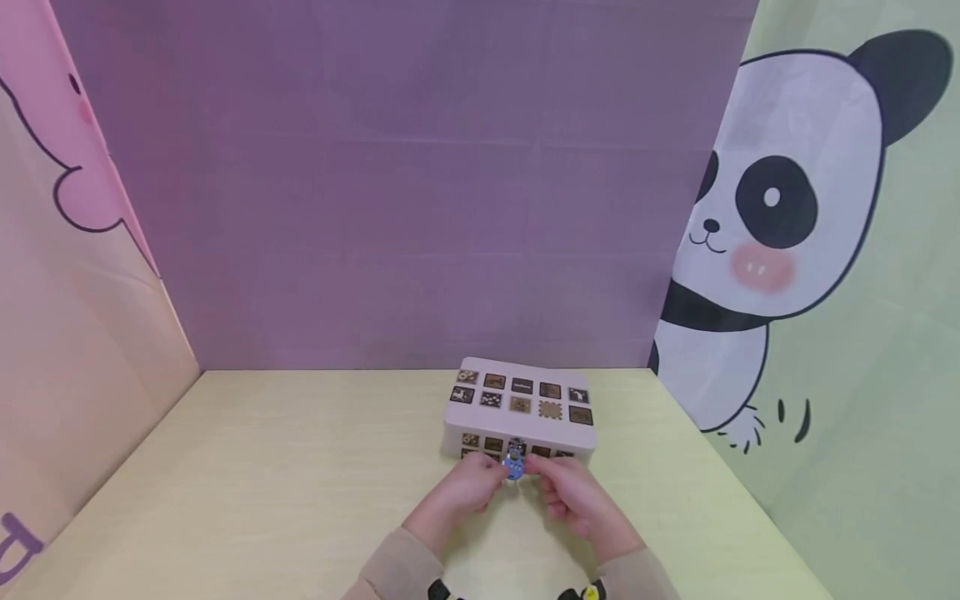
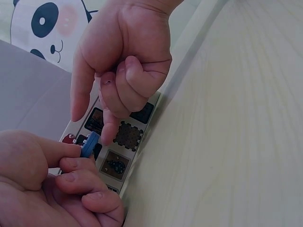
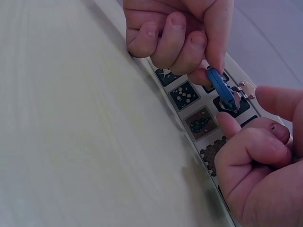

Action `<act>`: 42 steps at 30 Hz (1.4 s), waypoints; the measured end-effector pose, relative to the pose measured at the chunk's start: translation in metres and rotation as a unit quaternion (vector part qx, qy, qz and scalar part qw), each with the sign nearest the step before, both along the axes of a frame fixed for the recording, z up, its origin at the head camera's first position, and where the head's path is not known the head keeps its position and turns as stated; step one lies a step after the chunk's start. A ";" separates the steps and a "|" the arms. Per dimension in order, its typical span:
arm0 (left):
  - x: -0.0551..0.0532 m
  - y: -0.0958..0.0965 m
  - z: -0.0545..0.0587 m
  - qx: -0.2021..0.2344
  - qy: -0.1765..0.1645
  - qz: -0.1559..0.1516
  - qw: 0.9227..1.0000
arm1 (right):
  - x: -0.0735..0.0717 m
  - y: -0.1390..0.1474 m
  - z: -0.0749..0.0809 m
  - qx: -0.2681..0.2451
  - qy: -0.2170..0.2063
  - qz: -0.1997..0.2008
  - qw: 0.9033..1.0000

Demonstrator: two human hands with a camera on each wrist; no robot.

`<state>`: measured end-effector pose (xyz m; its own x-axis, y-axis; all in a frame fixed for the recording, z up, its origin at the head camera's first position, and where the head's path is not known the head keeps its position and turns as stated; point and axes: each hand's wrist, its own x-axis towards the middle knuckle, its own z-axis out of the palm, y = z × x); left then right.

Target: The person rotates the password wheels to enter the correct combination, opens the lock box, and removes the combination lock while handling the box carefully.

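A blue combination padlock [image 1: 513, 467] with a row of small dials hangs by its shackle at the metal clasp [image 3: 248, 91] on the front of a white box [image 1: 528, 427]. My left hand [image 1: 474, 482] pinches the padlock [image 2: 90, 144] between thumb and index finger, its other fingers curled below. On the opposite side, my right hand [image 1: 576, 493] has thumb and index finger spread apart around the padlock, with a gap to it in the right wrist view. The remaining right fingers [image 3: 248, 150] fold toward the palm.
Small square pictures cover the box's lid and front. The box stands toward the back of a pale wooden table [image 1: 300, 467]. A purple cloth wall [image 1: 412, 183] rises behind, and a panda-printed panel [image 1: 825, 400] borders the right side.
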<state>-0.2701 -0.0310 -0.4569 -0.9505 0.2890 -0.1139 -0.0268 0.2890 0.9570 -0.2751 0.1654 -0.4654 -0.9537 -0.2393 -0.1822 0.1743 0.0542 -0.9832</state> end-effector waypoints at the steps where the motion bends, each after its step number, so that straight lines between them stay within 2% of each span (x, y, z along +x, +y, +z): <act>1: 0.000 0.000 0.000 0.000 0.000 0.000 1.000 | 0.000 0.000 0.000 -0.001 -0.001 0.001 1.000; 13: 0.001 -0.001 0.001 -0.004 -0.003 -0.001 1.000 | 0.000 -0.002 -0.002 -0.008 0.014 0.030 0.999; 33: 0.003 -0.001 0.004 -0.020 0.005 -0.004 1.000 | 0.002 -0.009 -0.005 -0.018 0.015 0.035 0.999; 42: 0.003 0.000 0.004 -0.012 0.000 -0.004 1.000 | 0.002 -0.009 -0.005 -0.011 0.014 0.035 0.999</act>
<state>-0.2667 -0.0313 -0.4530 -0.9483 0.2930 -0.1216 -0.0255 0.3116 0.9499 -0.2730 0.1564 -0.4699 -0.9395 -0.3085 -0.1490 0.1426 0.0432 -0.9888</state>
